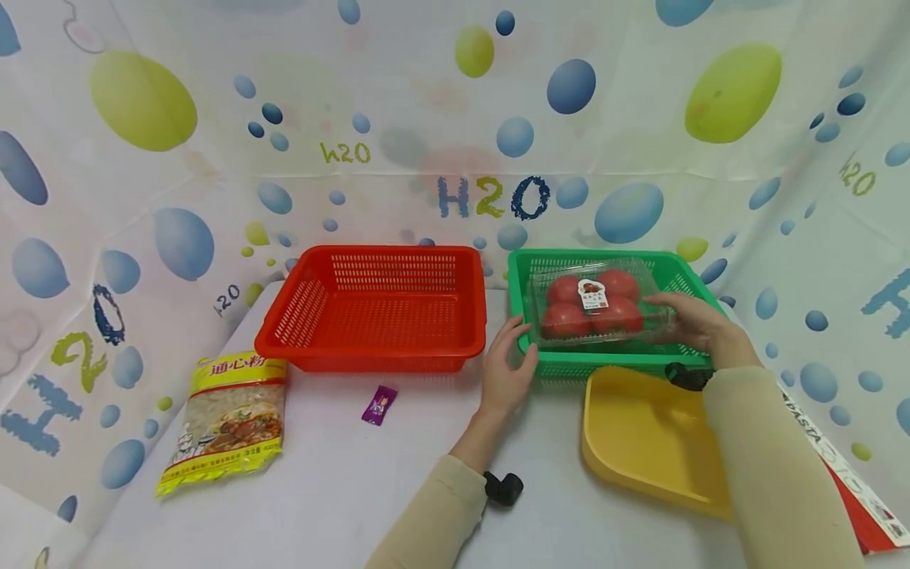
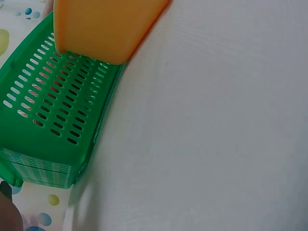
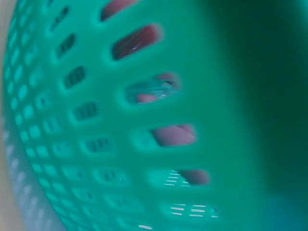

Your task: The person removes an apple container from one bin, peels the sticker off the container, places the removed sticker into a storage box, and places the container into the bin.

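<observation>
A clear plastic box of tomatoes [image 1: 593, 304], with a white label on its lid, sits tilted in the green basket [image 1: 569, 365]. My right hand [image 1: 693, 322] grips the right end of that box, its fingers partly hidden behind the plastic. In the right wrist view the wall of the green basket [image 3: 216, 110] fills most of the picture, with bits of red and pink showing through its slots. Beside the basket's front left corner is my left hand [image 1: 506, 371], fingers loosely bent and close to the rim, holding nothing. Only a sliver of the left hand [image 2: 8, 214] shows in its wrist view.
A red basket [image 1: 398, 362] stands left of the green one. A bag of pasta [image 1: 227, 419] and a small purple wrapped candy [image 1: 380, 405] lie before it. Under my right forearm is a yellow tray [image 1: 647, 442]; a red and white pasta pack [image 1: 863, 514] lies at the right edge.
</observation>
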Demonstrator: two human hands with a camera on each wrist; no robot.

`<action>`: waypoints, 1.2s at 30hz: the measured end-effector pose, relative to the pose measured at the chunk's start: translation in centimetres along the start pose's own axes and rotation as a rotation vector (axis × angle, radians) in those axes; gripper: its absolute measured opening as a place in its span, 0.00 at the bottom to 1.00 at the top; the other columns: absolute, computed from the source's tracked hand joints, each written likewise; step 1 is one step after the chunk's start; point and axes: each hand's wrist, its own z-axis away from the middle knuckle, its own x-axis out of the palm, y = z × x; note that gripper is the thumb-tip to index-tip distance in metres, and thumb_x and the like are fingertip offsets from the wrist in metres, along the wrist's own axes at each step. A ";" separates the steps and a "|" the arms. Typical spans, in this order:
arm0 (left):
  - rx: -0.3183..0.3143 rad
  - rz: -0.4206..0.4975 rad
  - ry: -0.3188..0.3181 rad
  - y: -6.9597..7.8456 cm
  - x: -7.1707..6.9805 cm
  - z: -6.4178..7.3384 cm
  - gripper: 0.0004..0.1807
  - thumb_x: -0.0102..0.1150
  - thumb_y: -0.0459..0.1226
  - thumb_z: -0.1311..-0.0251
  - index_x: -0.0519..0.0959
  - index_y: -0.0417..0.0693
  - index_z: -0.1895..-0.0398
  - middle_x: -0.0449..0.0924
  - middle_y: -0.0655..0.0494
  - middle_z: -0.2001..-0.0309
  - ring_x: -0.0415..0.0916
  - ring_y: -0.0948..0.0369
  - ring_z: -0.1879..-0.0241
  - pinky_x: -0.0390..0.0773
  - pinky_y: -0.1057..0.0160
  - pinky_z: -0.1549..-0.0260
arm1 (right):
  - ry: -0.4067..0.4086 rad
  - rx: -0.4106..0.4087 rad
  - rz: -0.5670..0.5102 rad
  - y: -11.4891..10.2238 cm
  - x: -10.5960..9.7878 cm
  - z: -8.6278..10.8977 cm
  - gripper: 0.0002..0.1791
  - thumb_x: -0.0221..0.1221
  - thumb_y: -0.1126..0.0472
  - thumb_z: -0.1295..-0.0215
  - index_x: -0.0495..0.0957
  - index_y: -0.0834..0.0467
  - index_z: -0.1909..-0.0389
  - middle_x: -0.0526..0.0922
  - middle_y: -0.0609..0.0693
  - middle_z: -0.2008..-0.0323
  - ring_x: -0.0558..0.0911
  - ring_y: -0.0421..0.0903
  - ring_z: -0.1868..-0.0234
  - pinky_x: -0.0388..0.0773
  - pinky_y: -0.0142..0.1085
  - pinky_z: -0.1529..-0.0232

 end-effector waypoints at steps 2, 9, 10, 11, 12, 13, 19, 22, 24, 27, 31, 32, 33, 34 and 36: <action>-0.002 -0.011 0.002 0.0 0.0 0.0 0.19 0.58 0.36 0.35 0.80 0.41 0.42 0.74 0.47 0.33 0.64 0.56 0.29 0.65 0.50 0.32 | 0.031 -0.017 0.008 -0.1 0.1 0.0 0.35 0.50 0.51 0.21 0.43 0.58 0.25 0.45 0.63 0.27 0.69 0.66 0.36 0.68 0.60 0.37; -0.003 -0.024 -0.013 0.0 0.0 0.1 0.19 0.58 0.36 0.35 0.80 0.38 0.42 0.73 0.47 0.33 0.63 0.56 0.29 0.64 0.51 0.31 | 0.143 -0.008 -0.116 -0.6 0.3 1.1 0.41 0.54 0.50 0.24 0.38 0.54 0.23 0.67 0.57 0.45 0.87 0.51 0.64 0.79 0.56 0.48; -0.004 -0.023 -0.015 0.0 0.0 0.2 0.19 0.58 0.36 0.35 0.80 0.38 0.43 0.73 0.47 0.33 0.63 0.55 0.29 0.64 0.51 0.31 | 0.155 -0.003 -0.161 -0.9 0.3 1.5 0.42 0.55 0.50 0.24 0.38 0.53 0.22 0.70 0.55 0.48 0.87 0.51 0.65 0.80 0.55 0.49; -0.007 -0.024 -0.016 0.0 0.0 0.2 0.19 0.58 0.36 0.35 0.80 0.39 0.43 0.73 0.46 0.33 0.63 0.56 0.29 0.64 0.51 0.31 | 0.163 -0.005 -0.205 -1.2 0.4 2.0 0.42 0.55 0.51 0.25 0.39 0.52 0.22 0.72 0.54 0.51 0.87 0.52 0.65 0.81 0.55 0.50; -0.004 -0.024 -0.015 0.0 0.0 0.2 0.18 0.58 0.35 0.35 0.80 0.39 0.43 0.73 0.46 0.33 0.63 0.55 0.29 0.64 0.51 0.31 | 0.164 -0.009 -0.241 -1.6 0.5 2.4 0.40 0.56 0.51 0.25 0.42 0.50 0.23 0.75 0.52 0.55 0.87 0.52 0.65 0.82 0.54 0.51; 0.000 -0.025 -0.011 0.0 0.0 0.2 0.18 0.58 0.35 0.34 0.80 0.40 0.43 0.74 0.46 0.33 0.64 0.55 0.29 0.64 0.51 0.31 | 0.167 -0.014 -0.272 -2.0 0.6 2.8 0.37 0.56 0.51 0.25 0.47 0.49 0.25 0.77 0.51 0.59 0.87 0.52 0.66 0.83 0.53 0.53; -0.010 -0.023 -0.012 1.0 -0.4 0.0 0.20 0.57 0.35 0.33 0.78 0.41 0.39 0.72 0.50 0.32 0.65 0.55 0.30 0.63 0.50 0.31 | 0.165 -0.064 -0.363 -3.7 1.3 4.8 0.20 0.59 0.51 0.27 0.60 0.48 0.45 0.84 0.51 0.66 0.88 0.55 0.66 0.86 0.50 0.60; -0.064 0.036 -0.053 2.4 -1.0 -0.1 0.22 0.55 0.36 0.31 0.75 0.44 0.34 0.69 0.53 0.29 0.62 0.57 0.28 0.62 0.51 0.30 | 0.142 -0.083 -0.417 -4.1 1.9 5.7 0.19 0.59 0.52 0.27 0.60 0.48 0.46 0.84 0.52 0.65 0.88 0.56 0.66 0.86 0.50 0.60; -0.115 0.105 -0.074 3.6 -1.8 -0.3 0.23 0.54 0.37 0.29 0.73 0.46 0.31 0.68 0.55 0.29 0.60 0.58 0.28 0.61 0.53 0.29 | 0.117 -0.096 -0.450 -4.1 2.4 6.2 0.18 0.58 0.53 0.26 0.60 0.49 0.46 0.85 0.53 0.65 0.88 0.57 0.65 0.86 0.50 0.61; -0.195 0.208 -0.075 5.5 -3.3 -0.7 0.24 0.53 0.38 0.27 0.70 0.48 0.29 0.68 0.57 0.29 0.60 0.59 0.28 0.63 0.55 0.30 | 0.080 -0.117 -0.485 -4.0 3.6 6.9 0.17 0.56 0.54 0.25 0.60 0.50 0.45 0.85 0.52 0.63 0.88 0.56 0.64 0.86 0.51 0.60; -0.269 0.257 -0.054 7.2 -5.6 -1.0 0.25 0.51 0.39 0.26 0.69 0.49 0.28 0.69 0.57 0.30 0.63 0.58 0.29 0.68 0.56 0.33 | 0.075 -0.155 -0.507 -3.4 5.6 8.0 0.18 0.57 0.54 0.25 0.60 0.50 0.44 0.85 0.51 0.61 0.88 0.54 0.62 0.86 0.50 0.61; -0.280 0.264 -0.050 7.5 -6.2 -1.0 0.24 0.51 0.39 0.26 0.69 0.49 0.28 0.69 0.56 0.30 0.63 0.57 0.30 0.68 0.55 0.34 | 0.081 -0.171 -0.499 -3.1 6.2 8.3 0.18 0.57 0.54 0.25 0.60 0.50 0.44 0.85 0.51 0.61 0.88 0.53 0.62 0.86 0.49 0.61; -0.285 0.271 -0.050 7.8 -6.9 -1.0 0.25 0.51 0.39 0.26 0.68 0.47 0.28 0.69 0.54 0.30 0.64 0.55 0.30 0.69 0.54 0.34 | 0.085 -0.189 -0.493 -2.9 6.8 8.6 0.17 0.57 0.54 0.25 0.60 0.51 0.45 0.85 0.50 0.60 0.88 0.53 0.62 0.86 0.49 0.62; -0.288 0.276 -0.052 7.9 -7.5 -0.9 0.25 0.50 0.40 0.26 0.68 0.46 0.28 0.69 0.53 0.30 0.64 0.54 0.30 0.69 0.52 0.34 | 0.091 -0.202 -0.484 -2.7 7.5 8.9 0.18 0.58 0.54 0.25 0.61 0.50 0.45 0.84 0.49 0.59 0.88 0.52 0.61 0.86 0.48 0.62; -0.295 0.291 -0.064 8.2 -8.7 -0.7 0.26 0.50 0.40 0.26 0.67 0.44 0.27 0.68 0.50 0.30 0.63 0.49 0.30 0.70 0.47 0.35 | 0.096 -0.237 -0.451 -2.1 8.8 9.5 0.17 0.58 0.54 0.26 0.62 0.49 0.44 0.83 0.46 0.56 0.87 0.48 0.58 0.86 0.45 0.61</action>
